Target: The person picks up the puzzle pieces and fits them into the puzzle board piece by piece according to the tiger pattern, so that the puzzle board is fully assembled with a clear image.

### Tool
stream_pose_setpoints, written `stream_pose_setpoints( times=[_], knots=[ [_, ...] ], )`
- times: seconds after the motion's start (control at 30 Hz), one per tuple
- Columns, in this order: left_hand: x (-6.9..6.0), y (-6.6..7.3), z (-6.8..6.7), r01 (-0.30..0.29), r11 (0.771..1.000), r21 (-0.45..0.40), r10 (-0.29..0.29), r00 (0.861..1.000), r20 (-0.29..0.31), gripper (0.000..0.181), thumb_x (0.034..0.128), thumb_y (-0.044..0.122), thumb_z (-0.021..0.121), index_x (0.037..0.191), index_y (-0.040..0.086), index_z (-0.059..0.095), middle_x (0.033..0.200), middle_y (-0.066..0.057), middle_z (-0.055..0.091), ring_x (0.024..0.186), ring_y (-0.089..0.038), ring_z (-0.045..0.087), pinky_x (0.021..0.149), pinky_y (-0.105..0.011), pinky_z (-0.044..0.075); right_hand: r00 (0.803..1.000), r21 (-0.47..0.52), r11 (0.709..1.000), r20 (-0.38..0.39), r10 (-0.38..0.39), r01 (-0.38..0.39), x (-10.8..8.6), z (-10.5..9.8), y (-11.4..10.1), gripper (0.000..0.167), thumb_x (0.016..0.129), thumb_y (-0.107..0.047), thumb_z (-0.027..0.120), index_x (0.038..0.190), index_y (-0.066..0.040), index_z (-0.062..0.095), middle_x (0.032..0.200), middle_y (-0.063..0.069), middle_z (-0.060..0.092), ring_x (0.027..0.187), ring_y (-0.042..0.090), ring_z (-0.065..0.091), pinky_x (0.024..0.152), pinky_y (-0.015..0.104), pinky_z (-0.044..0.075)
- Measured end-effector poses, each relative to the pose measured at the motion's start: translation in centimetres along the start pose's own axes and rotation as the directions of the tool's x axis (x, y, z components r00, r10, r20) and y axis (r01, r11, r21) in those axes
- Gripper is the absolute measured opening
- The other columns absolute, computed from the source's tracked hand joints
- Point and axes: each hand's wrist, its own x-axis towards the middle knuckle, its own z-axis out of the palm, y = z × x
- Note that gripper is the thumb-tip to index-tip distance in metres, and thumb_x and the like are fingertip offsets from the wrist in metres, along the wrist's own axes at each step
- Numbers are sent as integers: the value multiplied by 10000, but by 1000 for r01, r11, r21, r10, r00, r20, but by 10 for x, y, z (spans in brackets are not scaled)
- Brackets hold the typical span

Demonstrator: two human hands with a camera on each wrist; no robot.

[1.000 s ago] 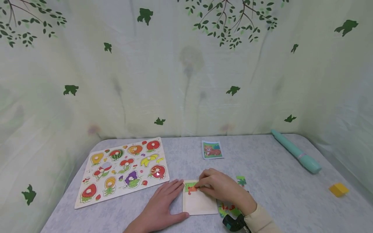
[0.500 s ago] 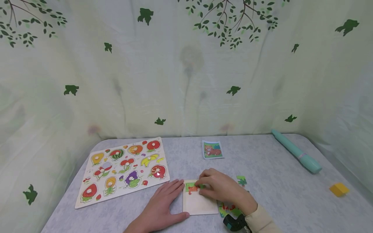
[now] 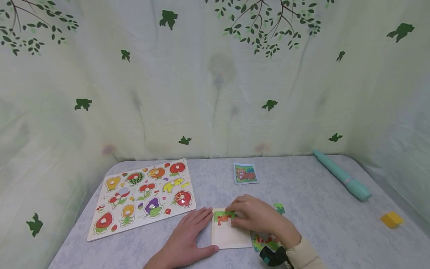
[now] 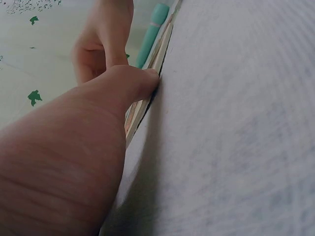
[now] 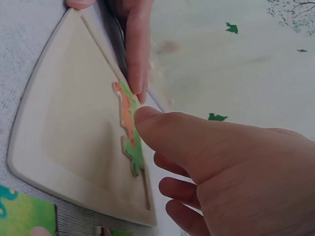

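Observation:
My left hand (image 3: 188, 239) lies flat on the table, its fingertips and thumb touching the left side of a square wooden puzzle tray (image 3: 231, 239). Puzzle pieces (image 3: 221, 216) with an orange figure on green sit along the tray's far edge. My right hand (image 3: 258, 215) pinches the green piece at their right end with curled fingers; its index fingertip is hidden behind the thumb (image 5: 147, 118) in the right wrist view. Loose puzzle pieces (image 3: 263, 243) lie right of the tray, partly hidden under the right wrist. One green piece (image 3: 279, 208) lies farther back.
A board of fruit pictures (image 3: 139, 220) lies at the left. Behind the tray is a small bear picture card (image 3: 246, 174). A teal pen-shaped tool (image 3: 342, 175) and a yellow block (image 3: 391, 219) lie on the right. A pale printed curtain (image 3: 215, 112) hangs behind the table.
The fingers of my right hand have shifted slightly over the pieces at the tray's far edge, uncovering more of the green piece. My left hand has stayed in place.

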Motion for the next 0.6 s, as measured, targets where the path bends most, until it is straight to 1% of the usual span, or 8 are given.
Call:
stream_pose_setpoints(
  times=[0.2, 0.43, 0.6],
  knots=[
    [-1, 1, 0, -2, 1000, 8, 2, 1000, -11, 943, 844, 767, 640, 1577, 205, 449, 1650, 47, 387, 1543, -227, 320, 1256, -556, 238, 1000, -27, 1000, -7, 2, -2, -2, -7, -3, 342, 961, -329, 745, 1277, -197, 737, 1205, -74, 717, 1123, 116, 638, 981, 377, 561],
    [-2, 1, 1, -38, 999, 22, 39, 998, -50, 927, 857, 756, 637, 1566, 184, 465, 1640, 32, 407, 1530, -229, 346, 1240, -553, 274, 1000, -21, 999, -16, 24, -24, -5, -15, -5, 346, 951, -317, 756, 1274, -192, 741, 1199, -53, 733, 1092, 125, 656, 935, 369, 578],
    [-3, 1, 1, -27, 1000, 15, 28, 999, -42, 930, 852, 762, 636, 1571, 199, 458, 1644, 49, 397, 1535, -219, 335, 1248, -544, 262, 999, -11, 1000, -32, 26, -26, -9, -21, -6, 350, 954, -307, 754, 1281, -183, 735, 1215, -41, 730, 1108, 137, 656, 936, 388, 578]
  ],
)
